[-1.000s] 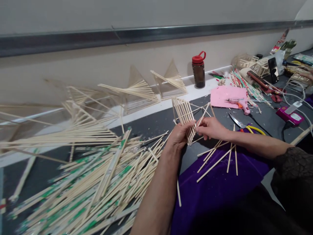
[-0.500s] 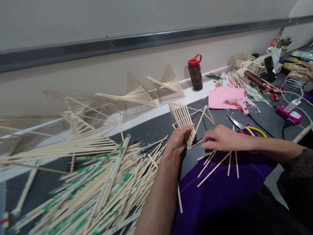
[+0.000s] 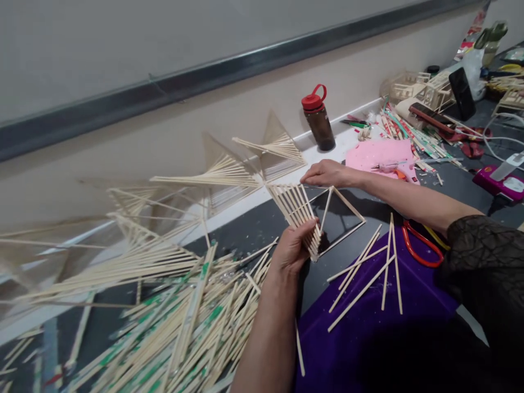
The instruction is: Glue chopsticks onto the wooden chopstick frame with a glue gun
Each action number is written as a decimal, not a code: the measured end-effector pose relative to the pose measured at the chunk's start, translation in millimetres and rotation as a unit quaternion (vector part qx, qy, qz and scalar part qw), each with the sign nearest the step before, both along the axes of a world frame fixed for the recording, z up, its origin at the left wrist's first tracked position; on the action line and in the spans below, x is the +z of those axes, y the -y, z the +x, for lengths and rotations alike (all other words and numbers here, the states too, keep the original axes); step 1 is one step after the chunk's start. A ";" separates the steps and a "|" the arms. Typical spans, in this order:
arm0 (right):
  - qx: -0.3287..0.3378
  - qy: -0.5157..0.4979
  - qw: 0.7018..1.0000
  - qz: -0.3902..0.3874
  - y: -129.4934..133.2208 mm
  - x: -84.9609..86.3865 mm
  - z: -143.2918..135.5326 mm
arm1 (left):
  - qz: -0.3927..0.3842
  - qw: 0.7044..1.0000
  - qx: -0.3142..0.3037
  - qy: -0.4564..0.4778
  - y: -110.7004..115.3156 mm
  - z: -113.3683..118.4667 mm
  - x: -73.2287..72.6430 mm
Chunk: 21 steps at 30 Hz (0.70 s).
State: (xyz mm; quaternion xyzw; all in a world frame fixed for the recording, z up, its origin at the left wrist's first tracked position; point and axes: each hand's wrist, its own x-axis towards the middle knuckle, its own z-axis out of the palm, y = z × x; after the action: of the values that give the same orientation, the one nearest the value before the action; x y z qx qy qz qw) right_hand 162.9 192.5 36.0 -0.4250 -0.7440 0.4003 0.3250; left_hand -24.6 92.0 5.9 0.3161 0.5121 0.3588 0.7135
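My left hand (image 3: 297,243) grips the lower end of a wooden stick model (image 3: 291,203), thumb across its row of slats. The model's triangular side frame (image 3: 347,204) reaches right over the dark tabletop. My right hand (image 3: 325,173) is at the upper end of the slats, fingertips bent together close to the top edge. Whether something is pinched there is hidden. Several loose sticks (image 3: 360,293) lie nearer me on a purple cloth (image 3: 344,349). Scissors with a red and a yellow handle (image 3: 422,252) lie partly under my right forearm.
A large pile of sticks (image 3: 184,322) covers the left side. Finished twisted stick models (image 3: 223,172) stand along the wall. A red-capped bottle (image 3: 319,123), a pink sheet (image 3: 360,154) with a glue gun (image 3: 397,168), and a purple power adapter (image 3: 499,183) are farther right.
My right hand has moved up and left from beside the model to its upper end, uncovering the loose sticks. My left hand still holds the model, now tilted a little differently. The view has turned slightly.
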 end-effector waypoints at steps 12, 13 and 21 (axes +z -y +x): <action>0.050 -0.080 0.990 -0.102 -1.9 -10.6 -8.8 | -0.007 1.000 0.023 -0.013 1.5 1.1 1.7; 0.048 -0.081 0.990 -0.105 -1.6 -10.9 -9.1 | -0.007 1.000 0.022 -0.013 1.6 1.1 1.7; 0.044 -0.087 0.990 -0.103 -4.0 -15.7 -10.4 | 0.000 1.000 0.017 -0.016 1.5 0.6 1.0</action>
State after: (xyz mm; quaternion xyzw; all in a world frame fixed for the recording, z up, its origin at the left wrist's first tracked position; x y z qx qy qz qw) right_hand 152.5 196.4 20.3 -0.3865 -0.6861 0.5237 0.3249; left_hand -24.0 90.5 6.9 0.3127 0.5290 0.3658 0.6990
